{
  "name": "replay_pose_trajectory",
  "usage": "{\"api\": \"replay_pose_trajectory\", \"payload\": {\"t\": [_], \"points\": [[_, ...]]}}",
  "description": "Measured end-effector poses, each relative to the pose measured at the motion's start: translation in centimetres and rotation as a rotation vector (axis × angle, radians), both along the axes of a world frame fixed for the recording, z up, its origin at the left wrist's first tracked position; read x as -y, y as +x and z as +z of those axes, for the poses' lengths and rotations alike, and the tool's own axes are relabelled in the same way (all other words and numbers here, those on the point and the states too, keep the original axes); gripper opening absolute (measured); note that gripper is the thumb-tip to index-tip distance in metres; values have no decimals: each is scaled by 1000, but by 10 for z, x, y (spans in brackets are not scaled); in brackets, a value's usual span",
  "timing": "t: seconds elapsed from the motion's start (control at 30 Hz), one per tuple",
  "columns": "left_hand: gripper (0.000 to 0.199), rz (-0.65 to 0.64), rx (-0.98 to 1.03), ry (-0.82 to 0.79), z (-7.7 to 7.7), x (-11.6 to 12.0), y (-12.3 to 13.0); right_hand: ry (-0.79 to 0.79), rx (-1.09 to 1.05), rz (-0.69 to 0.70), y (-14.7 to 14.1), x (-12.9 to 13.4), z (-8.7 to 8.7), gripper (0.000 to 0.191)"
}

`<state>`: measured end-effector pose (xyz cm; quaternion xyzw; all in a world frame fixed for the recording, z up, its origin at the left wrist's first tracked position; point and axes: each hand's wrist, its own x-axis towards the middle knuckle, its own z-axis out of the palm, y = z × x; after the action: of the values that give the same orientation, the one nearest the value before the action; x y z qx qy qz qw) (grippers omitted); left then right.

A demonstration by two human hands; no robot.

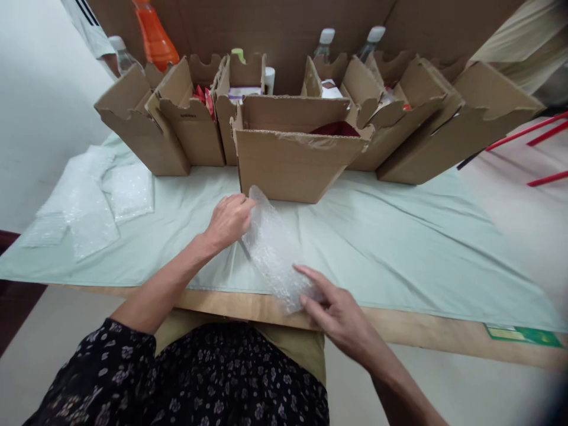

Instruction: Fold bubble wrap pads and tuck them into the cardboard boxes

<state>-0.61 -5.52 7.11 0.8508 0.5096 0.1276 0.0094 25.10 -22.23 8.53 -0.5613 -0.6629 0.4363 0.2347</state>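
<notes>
A clear bubble wrap piece (pixel 275 251) slants over the pale green cloth, its lower end near the wooden front edge of the table. At its upper left edge, my left hand (pixel 231 220) is closed on the wrap. My right hand (pixel 335 307) holds the lower right part between the thumb and the fingers. Just beyond the wrap stands a wide cardboard box (pixel 288 168) with something dark red inside.
More cardboard boxes (pixel 204 139) stand in a row behind, holding packets and other goods. Bottles, one orange (pixel 155 41), rise behind them. Several bubble wrap pieces (pixel 91 216) lie at the left. A green item (pixel 523 335) is at the right front edge.
</notes>
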Motion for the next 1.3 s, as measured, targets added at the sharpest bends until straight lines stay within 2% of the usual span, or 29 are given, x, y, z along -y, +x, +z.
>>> {"api": "replay_pose_trajectory", "payload": {"t": [0.13, 0.2, 0.27, 0.33, 0.43, 0.53, 0.6, 0.67, 0.8, 0.9, 0.97, 1.1, 1.13, 1.2, 1.27, 1.3], "points": [[43, -96, 27, 12, 6, -10, 29, -72, -75, 44, -15, 25, -7, 38], [47, -145, 91, 57, 4, -2, 32, -75, -90, 48, -16, 29, -9, 35], [43, -212, 149, 73, 2, 15, 25, -55, -101, 60, -10, 31, -7, 32], [35, -315, 201, 28, -1, 40, 12, 35, -85, 57, 2, 30, -6, 28], [27, -464, 283, -104, -4, 81, -7, 333, 83, 26, 18, 24, -11, 33], [31, -493, 330, -210, -7, 108, -17, 586, 324, 89, 22, 13, -26, 41], [37, -490, 332, -255, -10, 115, -18, 659, 411, 137, 17, 4, -38, 38], [45, -495, 325, -284, -11, 116, -20, 701, 409, 122, 10, -5, -46, 32], [71, -540, 338, -329, -8, 114, -25, 666, 211, 17, 2, -16, -47, 23], [81, -501, 394, -338, -6, 116, -24, 561, 119, 17, 1, -19, -40, 19], [68, -431, 452, -307, -6, 118, -19, 507, 112, 39, 1, -19, -36, 19], [20, -320, 573, -281, -11, 118, -4, 390, 75, -14, -2, -22, -28, 21], [14, -279, 600, -305, -11, 118, -1, 352, 72, -28, -3, -23, -26, 22], [21, -161, 645, -375, -12, 116, 3, 302, 81, -61, -5, -24, -23, 23], [23, -27, 687, -442, -12, 115, 5, 363, 104, -133, -6, -24, -23, 19], [21, 27, 714, -467, -12, 115, 5, 455, 121, -183, -7, -23, -24, 15]]}}
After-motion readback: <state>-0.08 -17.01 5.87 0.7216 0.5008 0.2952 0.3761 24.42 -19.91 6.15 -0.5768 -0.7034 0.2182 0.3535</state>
